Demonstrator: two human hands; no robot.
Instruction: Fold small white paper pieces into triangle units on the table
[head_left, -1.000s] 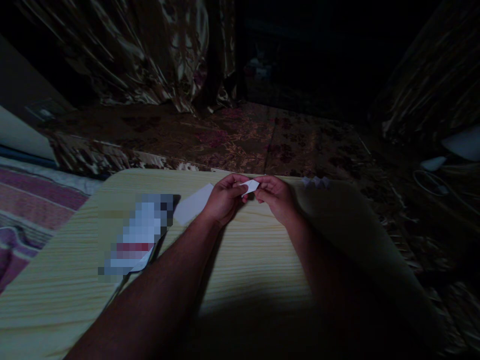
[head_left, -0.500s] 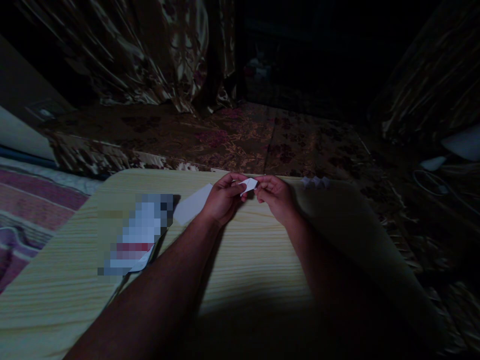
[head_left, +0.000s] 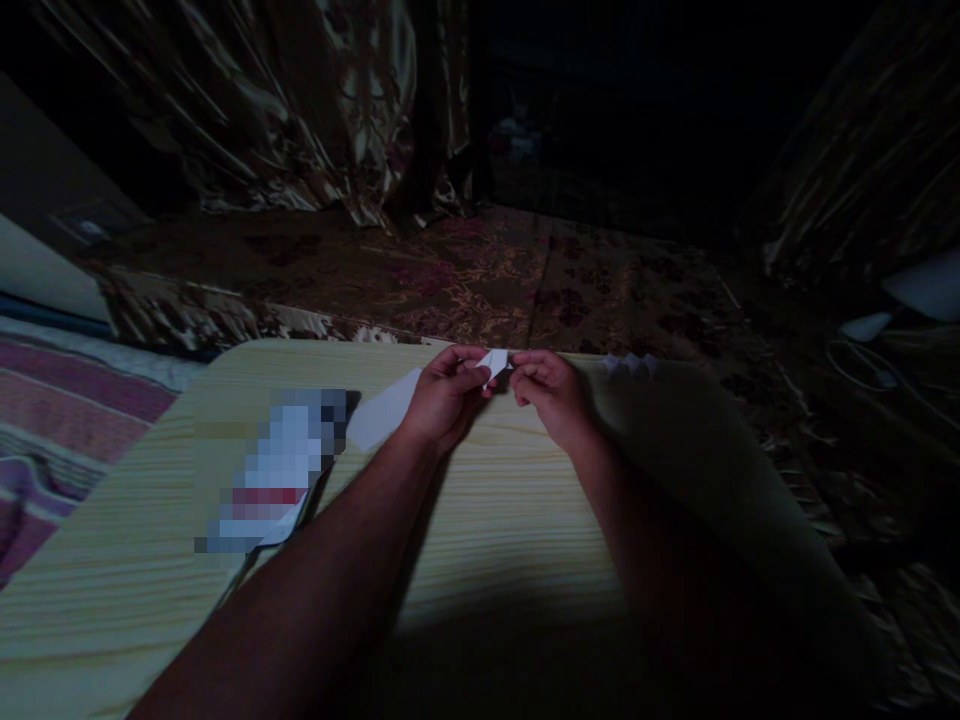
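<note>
The folding is part done: the small, angular piece of folded white paper (head_left: pixel 495 366) already has crisp edges and a pointed corner, yet it is in the hands, above the far part of the pale, wood-grained table (head_left: pixel 517 540). The left hand (head_left: pixel 444 395) has its fingers clamped on it, thumb on top. The right hand (head_left: pixel 551 395) has its fingers bent close together at the paper's right-hand point; whether they pinch it I cannot tell. How many creases are left is likewise unclear.

Near the table's far edge, right of the hands, sits a row of small, pale, pointed shapes (head_left: pixel 630 366), apparently finished pieces. A flat white paper sheet (head_left: pixel 386 408) lies beside the left hand, and nearer is a blurred-out, pale, oblong object (head_left: pixel 270 480).

The room is dim, with shiny brown patterned drapes (head_left: pixel 375 100), a dark floral-covered ledge (head_left: pixel 465 265), pink striped bedding (head_left: pixel 67 400) at left and a looped white cable (head_left: pixel 855 370) at right.
</note>
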